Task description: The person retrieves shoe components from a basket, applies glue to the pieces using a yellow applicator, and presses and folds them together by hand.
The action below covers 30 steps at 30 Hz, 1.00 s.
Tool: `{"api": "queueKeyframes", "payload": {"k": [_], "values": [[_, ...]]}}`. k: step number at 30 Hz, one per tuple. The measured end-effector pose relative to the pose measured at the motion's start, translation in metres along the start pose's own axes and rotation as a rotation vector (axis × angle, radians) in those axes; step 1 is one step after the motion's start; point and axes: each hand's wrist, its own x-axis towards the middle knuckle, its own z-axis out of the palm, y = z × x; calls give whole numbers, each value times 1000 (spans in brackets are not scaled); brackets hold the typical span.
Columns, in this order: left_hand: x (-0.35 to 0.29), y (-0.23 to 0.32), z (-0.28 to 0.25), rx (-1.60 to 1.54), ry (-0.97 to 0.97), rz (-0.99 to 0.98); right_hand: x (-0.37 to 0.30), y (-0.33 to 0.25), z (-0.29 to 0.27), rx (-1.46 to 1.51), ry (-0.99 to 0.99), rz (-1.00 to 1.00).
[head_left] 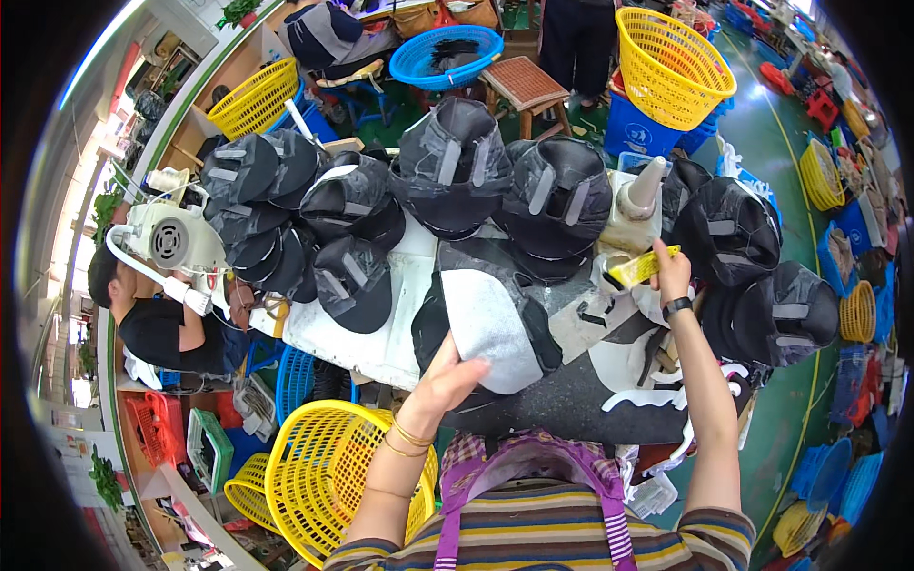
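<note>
Right hand (674, 274) clamped on yellow brush (644, 269); at its eight o'clock, left hand (445, 383) apparently grips grey panel (493, 328), underside hidden.

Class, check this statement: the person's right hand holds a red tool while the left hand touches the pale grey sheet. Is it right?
Not quite. The tool in the right hand is yellow, not red, as the head view shows. The left hand does touch the pale grey sheet.
</note>
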Motion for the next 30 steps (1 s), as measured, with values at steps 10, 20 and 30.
{"api": "queueKeyframes", "payload": {"k": [10, 20, 30], "values": [[17, -2, 45, -9, -56, -173, -121, -188, -26, 58, -704, -350], [19, -10, 73, -52, -92, -228, -164, -198, -50, -232, -458, -984], [17, -85, 95, -698, 28, -437, -171, -131, -61, -146, -361, -453]]}}
